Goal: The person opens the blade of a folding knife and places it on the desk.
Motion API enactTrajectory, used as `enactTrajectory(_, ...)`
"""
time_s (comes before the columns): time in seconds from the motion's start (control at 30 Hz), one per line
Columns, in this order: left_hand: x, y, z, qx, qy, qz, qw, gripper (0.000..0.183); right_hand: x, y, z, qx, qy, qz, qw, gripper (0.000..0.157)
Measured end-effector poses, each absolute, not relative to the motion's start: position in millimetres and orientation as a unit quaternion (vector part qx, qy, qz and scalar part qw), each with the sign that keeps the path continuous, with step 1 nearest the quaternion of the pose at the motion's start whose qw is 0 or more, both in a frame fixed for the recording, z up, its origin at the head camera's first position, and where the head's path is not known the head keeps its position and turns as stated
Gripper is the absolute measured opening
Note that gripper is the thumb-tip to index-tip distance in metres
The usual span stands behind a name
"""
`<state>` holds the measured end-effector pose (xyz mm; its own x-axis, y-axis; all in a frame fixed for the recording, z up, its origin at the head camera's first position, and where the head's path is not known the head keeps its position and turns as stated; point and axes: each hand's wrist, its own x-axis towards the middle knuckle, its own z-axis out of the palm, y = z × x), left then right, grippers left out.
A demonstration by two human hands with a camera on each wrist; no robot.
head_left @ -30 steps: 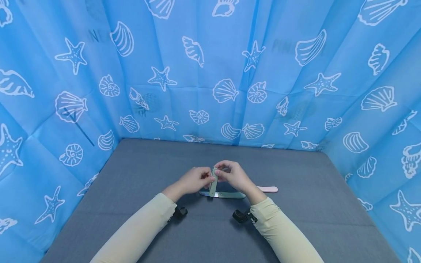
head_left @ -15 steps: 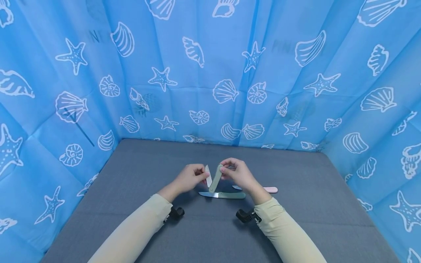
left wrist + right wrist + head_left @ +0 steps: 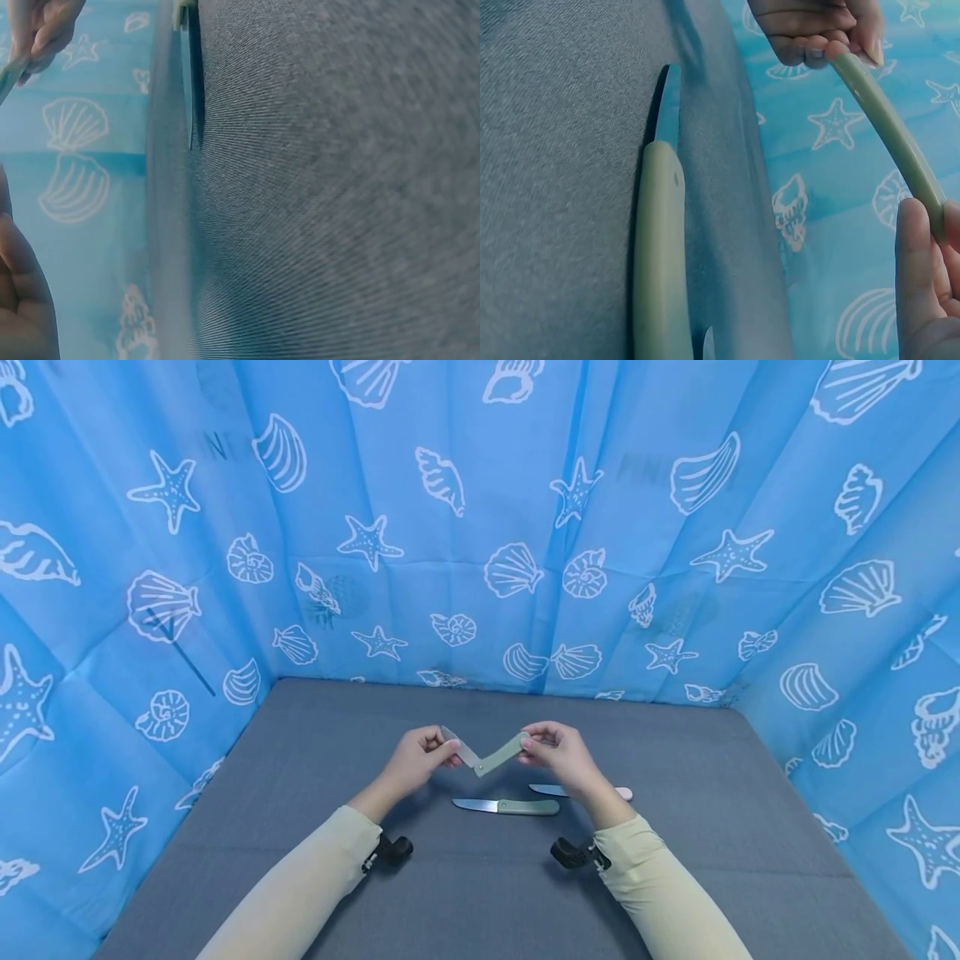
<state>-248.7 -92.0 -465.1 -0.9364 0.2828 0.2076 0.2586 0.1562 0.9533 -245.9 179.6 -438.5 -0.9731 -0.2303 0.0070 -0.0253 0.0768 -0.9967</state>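
Note:
Over the table, a pale green folding knife (image 3: 501,755) hangs half unfolded in a wide V between both hands. My left hand (image 3: 408,764) pinches its blade near the tip, between thumb and fingers. My right hand (image 3: 561,758) pinches the far end of the handle. The handle's narrow edge shows in the right wrist view, long and slightly curved (image 3: 891,124). Below it, a second green folding knife (image 3: 528,807) lies unfolded on the table, blade to the left. Behind that lies a pink-handled knife (image 3: 547,790), its middle hidden by my right hand and wrist.
A grey cloth covers the table (image 3: 675,860). Blue curtains (image 3: 465,543) with white shell and starfish prints rise at its back and sides. Black wrist cameras (image 3: 573,853) sit under both sleeves.
Both hands have moved apart, swinging the blade away from the handle, from nearly folded to a wide angle. The held knife has lifted, uncovering more of the green knife lying below.

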Motion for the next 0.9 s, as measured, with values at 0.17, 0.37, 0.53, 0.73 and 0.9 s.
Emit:
enactTrajectory(0.17, -249.8, -94.4, -468.7, 0.163, 0.740, 0.652, 0.007, 0.022, -245.1, 184.3, -440.8, -0.081, 0.727, -0.677, 0.083, 0.026)
enactTrajectory(0.37, -249.5, -98.5, -462.0, 0.148, 0.724, 0.672, 0.051, 0.018, -245.7, 185.0, -438.2, -0.090, 0.728, -0.673, 0.091, 0.025)
enactTrajectory(0.53, -249.6, -105.9, -453.9, 0.136, 0.717, 0.672, 0.124, 0.015, -246.3, 186.0, -434.2, -0.108, 0.741, -0.655, 0.100, 0.025)
enactTrajectory(0.73, -251.7, -111.8, -452.3, 0.128, 0.726, 0.655, 0.167, 0.013, -248.2, 188.5, -432.3, -0.130, 0.759, -0.628, 0.111, 0.026)
enactTrajectory(0.9, -252.5, -114.2, -454.1, 0.130, 0.737, 0.640, 0.172, 0.015, -248.9, 189.5, -431.1, -0.129, 0.765, -0.620, 0.119, 0.025)
